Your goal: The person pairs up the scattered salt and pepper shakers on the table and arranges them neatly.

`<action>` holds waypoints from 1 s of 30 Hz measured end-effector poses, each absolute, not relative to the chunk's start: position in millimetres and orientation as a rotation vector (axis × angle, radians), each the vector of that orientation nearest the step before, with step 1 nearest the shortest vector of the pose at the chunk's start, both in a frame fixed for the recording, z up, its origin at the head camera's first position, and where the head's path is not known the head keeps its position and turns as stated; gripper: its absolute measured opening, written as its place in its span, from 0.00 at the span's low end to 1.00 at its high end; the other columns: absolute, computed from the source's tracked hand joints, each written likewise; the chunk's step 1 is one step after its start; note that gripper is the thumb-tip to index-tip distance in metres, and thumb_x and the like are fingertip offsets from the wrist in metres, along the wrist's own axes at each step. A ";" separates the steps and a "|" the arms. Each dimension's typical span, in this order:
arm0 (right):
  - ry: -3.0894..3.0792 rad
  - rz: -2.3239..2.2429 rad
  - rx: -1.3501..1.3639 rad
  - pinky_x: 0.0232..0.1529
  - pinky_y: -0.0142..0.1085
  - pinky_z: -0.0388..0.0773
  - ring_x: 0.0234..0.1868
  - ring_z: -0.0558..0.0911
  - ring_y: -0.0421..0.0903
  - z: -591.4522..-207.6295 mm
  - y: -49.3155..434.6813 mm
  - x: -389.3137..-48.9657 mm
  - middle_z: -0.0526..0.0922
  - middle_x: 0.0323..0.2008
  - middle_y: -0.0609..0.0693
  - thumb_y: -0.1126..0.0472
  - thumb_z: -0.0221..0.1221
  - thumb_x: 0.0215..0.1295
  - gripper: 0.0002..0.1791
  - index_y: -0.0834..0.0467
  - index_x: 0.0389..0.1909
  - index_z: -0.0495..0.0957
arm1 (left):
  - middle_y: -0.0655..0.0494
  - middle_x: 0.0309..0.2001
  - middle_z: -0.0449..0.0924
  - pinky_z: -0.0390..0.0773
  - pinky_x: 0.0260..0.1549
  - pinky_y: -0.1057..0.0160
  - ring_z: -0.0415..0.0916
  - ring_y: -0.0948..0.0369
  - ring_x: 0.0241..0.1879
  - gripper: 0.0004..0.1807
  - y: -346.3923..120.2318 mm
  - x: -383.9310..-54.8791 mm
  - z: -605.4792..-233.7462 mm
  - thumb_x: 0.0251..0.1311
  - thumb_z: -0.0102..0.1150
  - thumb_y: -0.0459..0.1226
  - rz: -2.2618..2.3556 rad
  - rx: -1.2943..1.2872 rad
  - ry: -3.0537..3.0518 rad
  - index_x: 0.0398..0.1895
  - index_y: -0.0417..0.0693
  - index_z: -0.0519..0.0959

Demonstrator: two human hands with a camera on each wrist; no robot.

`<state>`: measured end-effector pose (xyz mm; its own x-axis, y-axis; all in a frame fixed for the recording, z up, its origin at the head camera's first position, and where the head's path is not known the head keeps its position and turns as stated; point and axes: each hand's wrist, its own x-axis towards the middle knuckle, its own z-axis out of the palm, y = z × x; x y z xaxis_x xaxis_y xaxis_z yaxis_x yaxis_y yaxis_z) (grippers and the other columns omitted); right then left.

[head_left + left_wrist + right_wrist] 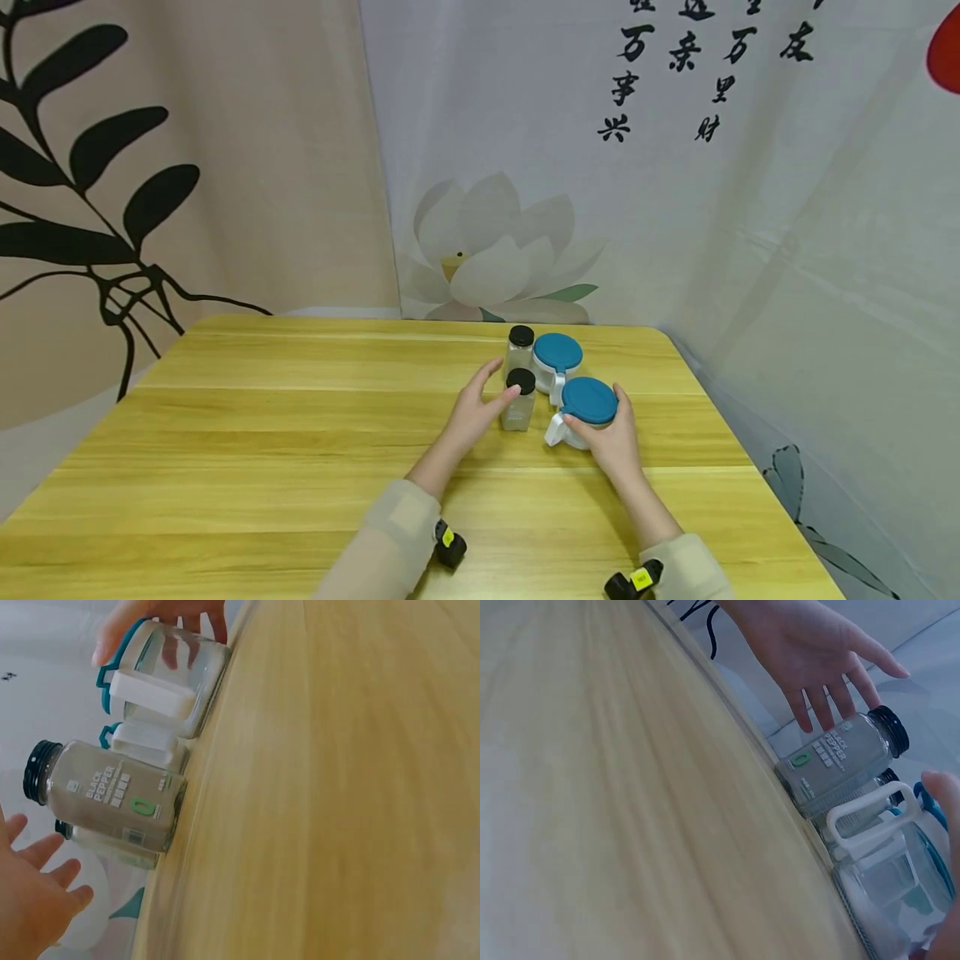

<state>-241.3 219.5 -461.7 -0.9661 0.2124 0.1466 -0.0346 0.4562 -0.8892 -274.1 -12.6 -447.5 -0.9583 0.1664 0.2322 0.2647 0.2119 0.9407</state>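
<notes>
My right hand (617, 437) grips a clear glass seasoning jar (590, 402) with a blue lid and a white handle, thumb on one side and fingers on the other. White contents show low in this jar (877, 919) in the right wrist view. My left hand (471, 414) is spread beside a black-capped pepper bottle (517, 412), its fingers straight and apart. "BLACK PEPPER" reads on the bottle's label (109, 784) in the left wrist view. Behind these two stand a second black-capped bottle (519, 357) and a second blue-lidded jar (557, 353), partly hidden.
The containers stand upright, close together, toward the far edge of a wooden table (262, 467). Behind the table hangs a white cloth (487, 100) with a lotus and dark characters. A beige curtain (292, 167) with a black plant print hangs at left.
</notes>
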 end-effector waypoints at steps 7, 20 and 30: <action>-2.391 1.581 -0.189 0.63 0.60 0.54 0.69 0.55 0.63 -465.7 214.8 -241.6 0.50 0.71 0.63 0.45 0.72 0.49 0.63 0.58 0.75 0.40 | 0.54 0.68 0.63 0.54 0.63 0.42 0.55 0.52 0.69 0.39 -8.5 -274.8 -448.0 0.61 0.59 0.56 -1.904 -0.431 -2.377 0.72 0.53 0.60; -2.363 1.621 -0.209 0.64 0.60 0.54 0.68 0.56 0.63 -466.8 212.0 -240.1 0.51 0.70 0.64 0.46 0.73 0.48 0.64 0.58 0.75 0.39 | 0.51 0.67 0.65 0.57 0.64 0.48 0.60 0.52 0.66 0.37 0.0 -280.2 -450.4 0.62 0.61 0.50 -1.866 -0.491 -2.368 0.70 0.45 0.63; -2.337 1.663 -0.207 0.63 0.60 0.55 0.67 0.57 0.63 -466.0 209.8 -241.8 0.54 0.69 0.65 0.47 0.73 0.48 0.63 0.57 0.74 0.40 | 0.48 0.63 0.69 0.65 0.59 0.48 0.66 0.52 0.61 0.36 7.5 -283.3 -453.2 0.60 0.63 0.49 -1.934 -0.433 -2.345 0.69 0.48 0.65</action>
<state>-241.8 209.8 -466.0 -0.9548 0.2666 0.1312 -0.0366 0.3326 -0.9423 -283.3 7.5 -453.2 -0.9577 0.1700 0.2320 0.2602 0.1679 0.9508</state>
